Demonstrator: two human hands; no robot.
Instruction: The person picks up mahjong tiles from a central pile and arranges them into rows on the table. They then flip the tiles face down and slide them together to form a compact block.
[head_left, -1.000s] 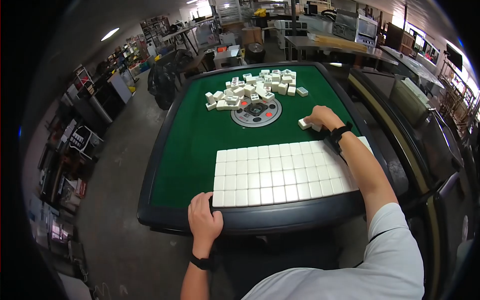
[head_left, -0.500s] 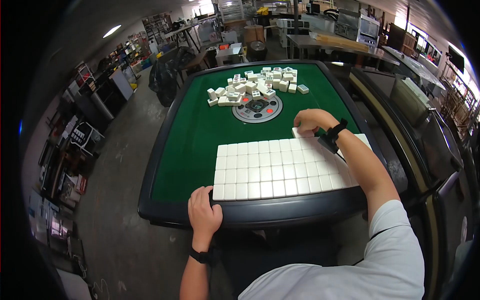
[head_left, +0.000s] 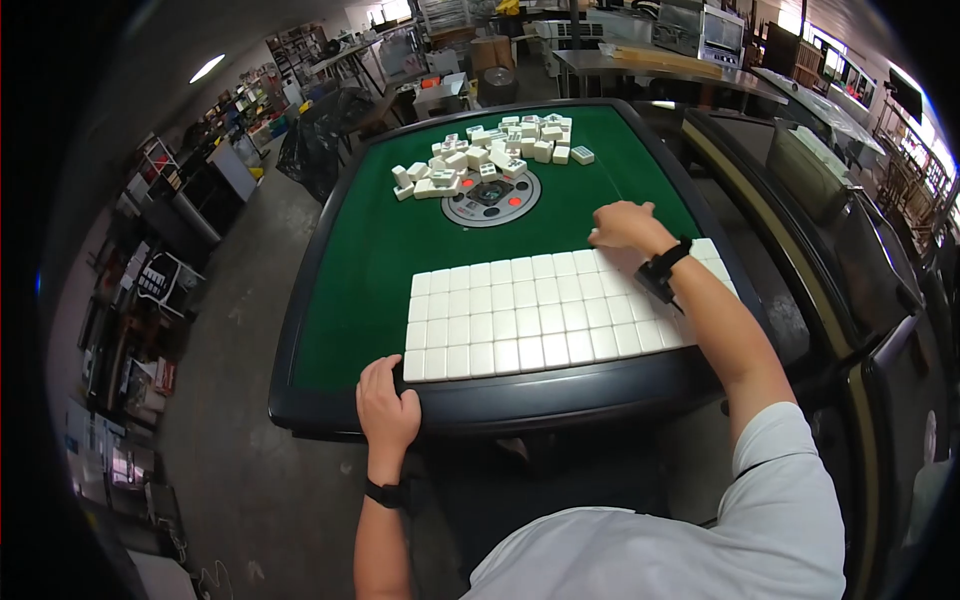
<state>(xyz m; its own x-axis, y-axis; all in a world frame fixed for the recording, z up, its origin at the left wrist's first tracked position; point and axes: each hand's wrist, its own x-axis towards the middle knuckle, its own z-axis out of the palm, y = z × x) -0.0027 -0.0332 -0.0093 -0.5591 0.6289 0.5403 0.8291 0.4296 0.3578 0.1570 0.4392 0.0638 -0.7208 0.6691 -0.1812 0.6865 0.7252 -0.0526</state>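
Note:
White mahjong tiles (head_left: 520, 315) lie face down in a block of several tight rows along the near side of a green-topped mahjong table (head_left: 345, 290). My left hand (head_left: 388, 408) rests on the black rim by the block's near left corner, fingers stretched out and thumb apart. Over the far edge of the block, toward its right, is my right hand (head_left: 628, 228). Its fingers look partly spread, with no tile visible in them; the hand and wrist cover some tiles below. Both wrists wear black bands.
A loose heap of mahjong tiles (head_left: 490, 150) lies toward the far side, some with faces showing. Beside it is a round centre panel (head_left: 491, 200) with red lights. A black bag (head_left: 312, 160) stands off the far left corner; dark furniture (head_left: 770, 200) runs along the right.
The tile that stood out beyond the far row under my right hand no longer shows there. My right hand has lifted and its fingers have spread. The view has shifted slightly; my left hand stays put.

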